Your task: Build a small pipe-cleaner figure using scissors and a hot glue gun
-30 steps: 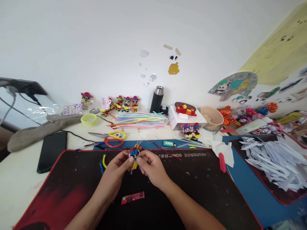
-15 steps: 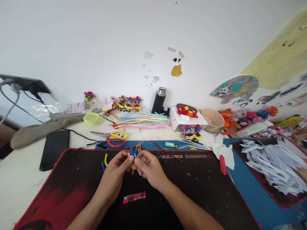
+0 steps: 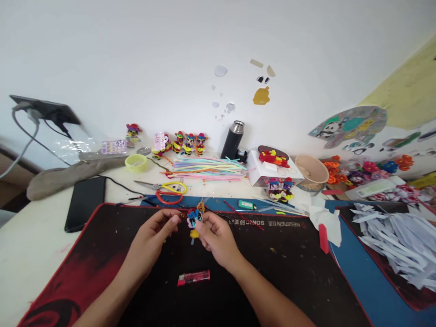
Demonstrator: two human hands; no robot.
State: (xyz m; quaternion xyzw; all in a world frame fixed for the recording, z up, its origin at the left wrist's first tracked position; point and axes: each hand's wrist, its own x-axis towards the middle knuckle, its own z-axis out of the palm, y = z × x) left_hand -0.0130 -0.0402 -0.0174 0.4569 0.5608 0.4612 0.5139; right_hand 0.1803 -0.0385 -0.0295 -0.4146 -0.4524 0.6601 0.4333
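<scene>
My right hand (image 3: 218, 236) grips a small pipe-cleaner doll (image 3: 193, 220), blue and red at the top with a yellow piece below. A short pale stick pokes out beneath it. My left hand (image 3: 155, 236) is just left of the doll, its thumb and fingers drawn together in a pinch. Whatever might be between those fingertips is too small to make out. Nearer to me, a pink lighter (image 3: 194, 277) lies on the black desk mat (image 3: 265, 281).
Scissors (image 3: 170, 188) with yellow and red handles lie behind the hands. Beyond are a bundle of pastel pipe cleaners (image 3: 207, 168), a black thermos (image 3: 232, 140) and a white box (image 3: 262, 170). A phone (image 3: 85, 204) is at left, paper strips (image 3: 391, 240) at right.
My left hand has come away from the doll and shifted left, while my right hand keeps hold of it. The whole view has swung slightly left.
</scene>
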